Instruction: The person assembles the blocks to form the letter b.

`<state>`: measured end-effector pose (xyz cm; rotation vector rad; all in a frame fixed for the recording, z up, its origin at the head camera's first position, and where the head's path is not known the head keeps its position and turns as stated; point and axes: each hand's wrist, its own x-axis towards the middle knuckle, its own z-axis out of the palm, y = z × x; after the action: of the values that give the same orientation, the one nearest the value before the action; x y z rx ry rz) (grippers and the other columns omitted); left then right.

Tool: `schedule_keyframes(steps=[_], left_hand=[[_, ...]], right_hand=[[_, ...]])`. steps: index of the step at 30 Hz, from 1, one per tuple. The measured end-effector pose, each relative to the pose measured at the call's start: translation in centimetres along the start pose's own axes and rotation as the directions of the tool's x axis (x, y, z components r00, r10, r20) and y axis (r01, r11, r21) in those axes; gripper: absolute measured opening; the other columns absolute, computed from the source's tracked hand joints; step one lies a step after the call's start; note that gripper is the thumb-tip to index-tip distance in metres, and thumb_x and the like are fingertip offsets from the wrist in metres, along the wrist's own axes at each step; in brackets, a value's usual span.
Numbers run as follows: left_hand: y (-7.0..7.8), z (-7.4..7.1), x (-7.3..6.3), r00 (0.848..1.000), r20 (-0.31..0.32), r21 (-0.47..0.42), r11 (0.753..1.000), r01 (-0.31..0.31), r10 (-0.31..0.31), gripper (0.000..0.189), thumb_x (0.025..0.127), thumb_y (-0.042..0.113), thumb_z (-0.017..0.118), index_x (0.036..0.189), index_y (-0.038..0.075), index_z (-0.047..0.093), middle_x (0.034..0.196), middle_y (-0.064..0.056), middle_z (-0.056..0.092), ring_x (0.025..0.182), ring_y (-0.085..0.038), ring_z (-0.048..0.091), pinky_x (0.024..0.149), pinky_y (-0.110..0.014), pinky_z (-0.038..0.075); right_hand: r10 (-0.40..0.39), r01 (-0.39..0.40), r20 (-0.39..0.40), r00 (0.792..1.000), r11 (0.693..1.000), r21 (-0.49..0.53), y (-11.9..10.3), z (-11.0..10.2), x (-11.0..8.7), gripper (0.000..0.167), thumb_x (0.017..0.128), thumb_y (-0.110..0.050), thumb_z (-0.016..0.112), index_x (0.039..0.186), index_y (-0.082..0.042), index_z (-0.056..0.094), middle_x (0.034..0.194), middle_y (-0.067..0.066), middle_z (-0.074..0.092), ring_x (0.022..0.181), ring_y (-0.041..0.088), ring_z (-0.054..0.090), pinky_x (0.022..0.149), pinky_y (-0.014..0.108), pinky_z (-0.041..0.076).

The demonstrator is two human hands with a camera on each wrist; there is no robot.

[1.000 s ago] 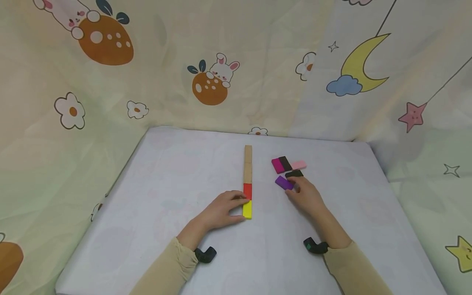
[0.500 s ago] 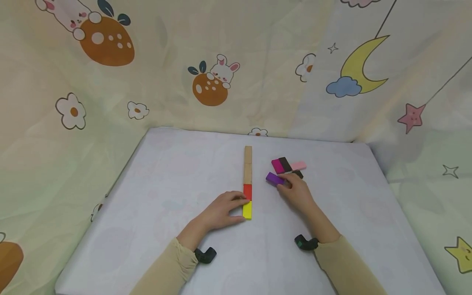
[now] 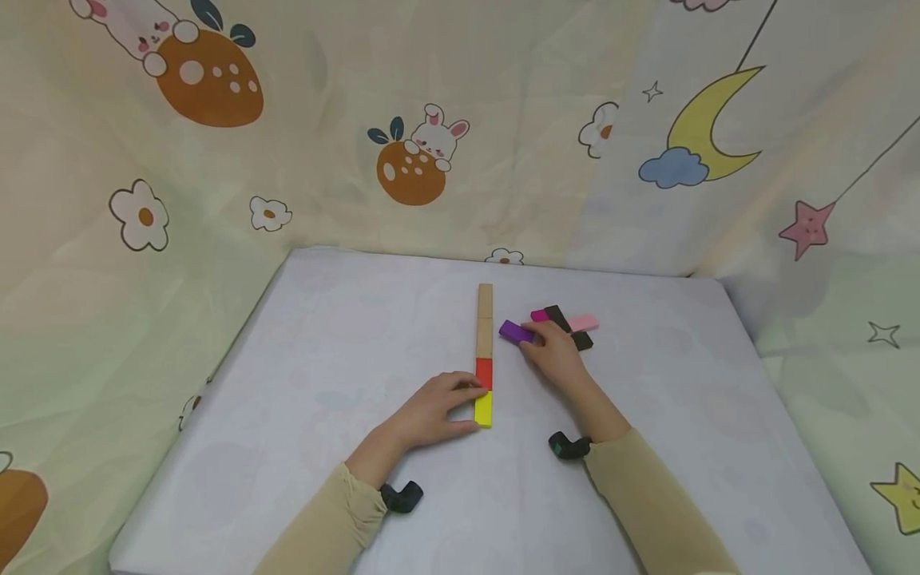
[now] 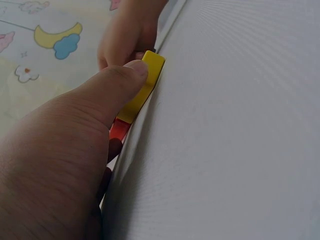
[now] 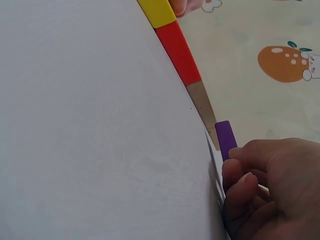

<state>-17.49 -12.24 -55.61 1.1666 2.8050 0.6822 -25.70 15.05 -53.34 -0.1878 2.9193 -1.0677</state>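
Observation:
My right hand (image 3: pixel 557 355) pinches the end of a purple block (image 3: pixel 515 331) between thumb and fingers; the block's other end points left toward a straight row of blocks. From far to near, that row has two natural wood blocks (image 3: pixel 485 319), a red block (image 3: pixel 485 372) and a yellow block (image 3: pixel 484 411). My left hand (image 3: pixel 434 409) holds the near part of the row. Its thumb lies against the yellow block's near end and its fingertips reach the joint with the red one. The left wrist view shows the thumb on the yellow block (image 4: pixel 142 90).
Just behind my right hand lie a magenta block (image 3: pixel 539 315), a dark block (image 3: pixel 557 318), a pink block (image 3: pixel 584 323) and a second dark block (image 3: pixel 583 341). All are on a white-covered table (image 3: pixel 287 335). Patterned cloth (image 3: pixel 309 144) hangs behind and at the sides.
My right hand has carried the purple block left and away from me, from beside the loose blocks toward the row. My left hand has stayed put.

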Motion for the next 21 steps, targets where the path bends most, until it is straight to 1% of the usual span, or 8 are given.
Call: schedule_keyframes(steps=[3,5,8,12,16,19,21], left_hand=[[0.0,0.0,0.0,1.000,-0.002,0.005,1.000,-0.001,0.002,0.057,0.091,0.051,0.064,0.143,0.030,0.054,0.144,0.008,0.048,0.134,-0.013,0.043,0.115,-0.034,0.036],[0.0,0.0,0.0,1.000,-0.007,0.003,1.000,-0.006,0.006,0.057,0.091,0.051,0.065,0.142,0.029,0.054,0.143,0.008,0.048,0.133,-0.014,0.044,0.115,-0.035,0.036],[0.1,0.0,0.0,1.000,-0.011,-0.002,1.000,-0.010,0.010,0.056,0.091,0.050,0.065,0.142,0.029,0.054,0.143,0.007,0.049,0.133,-0.015,0.044,0.115,-0.036,0.037],[0.1,-0.1,0.0,1.000,-0.010,0.000,1.000,-0.005,0.005,0.056,0.091,0.050,0.065,0.142,0.029,0.054,0.144,0.007,0.048,0.133,-0.015,0.044,0.115,-0.036,0.036],[0.1,-0.1,0.0,1.000,-0.011,-0.005,1.000,-0.004,0.004,0.056,0.091,0.049,0.066,0.142,0.029,0.054,0.143,0.007,0.048,0.133,-0.015,0.044,0.115,-0.036,0.037],[0.2,-0.1,0.0,1.000,-0.011,-0.009,1.000,-0.004,0.004,0.056,0.091,0.049,0.066,0.142,0.029,0.055,0.143,0.007,0.048,0.133,-0.015,0.044,0.115,-0.036,0.037],[0.2,-0.1,0.0,1.000,-0.012,-0.008,1.000,-0.004,0.004,0.056,0.091,0.049,0.066,0.141,0.028,0.055,0.143,0.007,0.049,0.133,-0.015,0.045,0.114,-0.037,0.037]], right_hand=[[-0.007,0.008,0.011,1.000,1.000,-0.017,-0.1,0.2,0.6,0.043,0.094,-0.026,0.065,0.136,-0.016,0.059,0.124,0.010,0.058,0.091,0.023,0.056,0.079,0.035,0.048],[-0.005,0.005,0.015,1.000,1.000,-0.023,-0.2,0.3,0.9,0.043,0.094,-0.025,0.065,0.136,-0.016,0.059,0.120,0.010,0.057,0.084,0.022,0.055,0.073,0.032,0.046],[0.003,-0.003,0.020,1.000,1.000,-0.025,-0.5,0.4,1.0,0.043,0.094,-0.025,0.065,0.135,-0.016,0.059,0.119,0.011,0.057,0.083,0.022,0.056,0.072,0.032,0.047],[0.022,-0.021,0.029,0.999,0.999,-0.033,-0.8,0.5,1.1,0.043,0.094,-0.026,0.064,0.136,-0.016,0.058,0.121,0.011,0.057,0.087,0.023,0.056,0.077,0.034,0.048],[0.021,-0.020,0.028,0.999,0.999,-0.040,-0.9,0.6,1.2,0.042,0.094,-0.024,0.064,0.136,-0.016,0.059,0.121,0.011,0.057,0.094,0.025,0.056,0.084,0.038,0.047],[0.020,-0.019,0.031,0.999,0.999,-0.048,-0.9,0.6,1.3,0.042,0.094,-0.024,0.064,0.135,-0.016,0.059,0.121,0.011,0.057,0.091,0.024,0.057,0.083,0.037,0.047],[0.022,-0.020,0.037,0.999,0.998,-0.051,-0.9,0.6,1.4,0.041,0.095,-0.024,0.063,0.135,-0.016,0.059,0.120,0.010,0.057,0.084,0.023,0.057,0.078,0.036,0.048]])
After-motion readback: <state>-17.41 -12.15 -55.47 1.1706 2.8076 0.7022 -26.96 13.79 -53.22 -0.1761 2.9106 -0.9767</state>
